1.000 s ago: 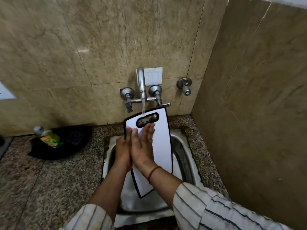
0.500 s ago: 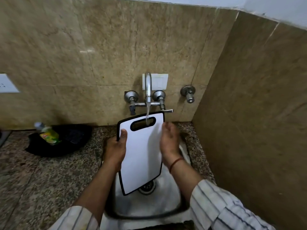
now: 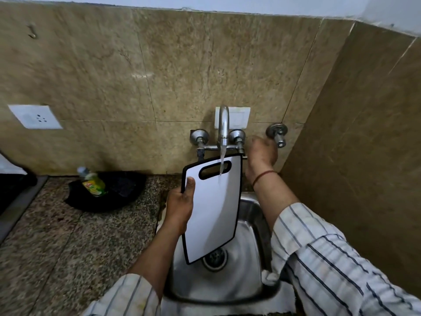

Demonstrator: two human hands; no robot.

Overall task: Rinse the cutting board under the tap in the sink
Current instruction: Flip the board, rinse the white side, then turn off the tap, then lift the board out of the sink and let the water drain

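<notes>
A white cutting board (image 3: 214,206) with a black rim and a handle slot stands tilted over the steel sink (image 3: 248,267). My left hand (image 3: 181,205) grips its left edge. Water runs from the chrome tap (image 3: 223,126) onto the board near the slot. My right hand (image 3: 260,153) is off the board, raised at the tap's right handle; whether its fingers hold the handle is hidden.
A green dish-soap bottle (image 3: 92,182) lies in a black bowl (image 3: 114,190) on the granite counter (image 3: 68,247) at the left. A second valve (image 3: 278,133) sticks out of the tiled wall at the right. A tiled side wall (image 3: 364,156) closes in the right.
My right hand left the board's face, went to its right edge, then rose to the tap's right handle. The left hand now holds the board alone, lower over the drain.
</notes>
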